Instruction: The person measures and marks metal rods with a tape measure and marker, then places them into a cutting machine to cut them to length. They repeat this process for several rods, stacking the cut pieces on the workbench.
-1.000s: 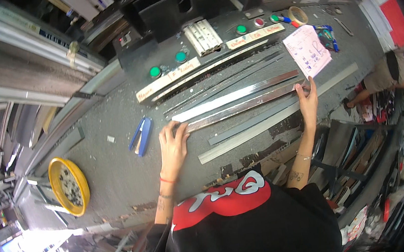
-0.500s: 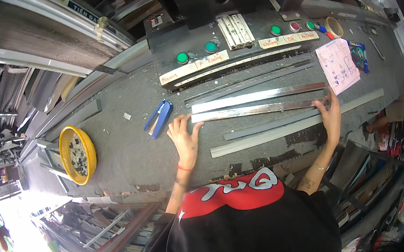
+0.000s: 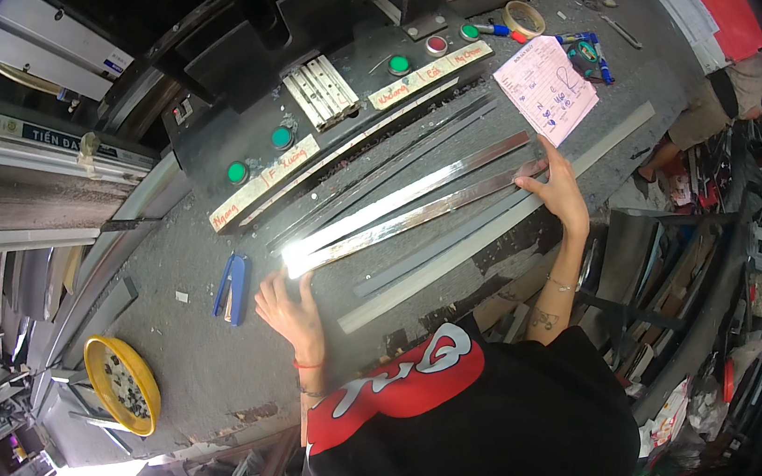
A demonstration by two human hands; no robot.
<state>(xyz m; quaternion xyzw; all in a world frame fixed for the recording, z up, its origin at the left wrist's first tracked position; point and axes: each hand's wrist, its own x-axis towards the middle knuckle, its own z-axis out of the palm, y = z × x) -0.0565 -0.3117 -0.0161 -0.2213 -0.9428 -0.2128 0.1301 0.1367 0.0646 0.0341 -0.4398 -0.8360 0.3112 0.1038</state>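
Observation:
Two shiny silver metal strips (image 3: pixel 422 182) lie side by side on the grey bench, their left ends close together and their right ends spread apart. At those left ends is my left hand (image 3: pixel 291 316), its fingers apart and the thumb and fingertips close against the near strip. My right hand (image 3: pixel 559 194) has thumb and forefinger around the right end of the near strip. Closer to me lie a grey strip (image 3: pixel 443 248) and a wider pale strip (image 3: pixel 502 229). Thin dark strips (image 3: pixel 383 172) rest beyond the shiny pair.
A blue stapler (image 3: pixel 232 291) and a yellow bowl of small bits (image 3: pixel 122 385) are on the left. Behind stands a dark machine base with green buttons (image 3: pixel 399 65) and a red one. Pink papers (image 3: pixel 548 92), a tape roll (image 3: pixel 523 20) and markers (image 3: pixel 496 30) sit at the right.
My view has turned and shifted, so the bench appears tilted and lower at the left. Both hands stay at the ends of the shiny strips, which still lie on the bench.

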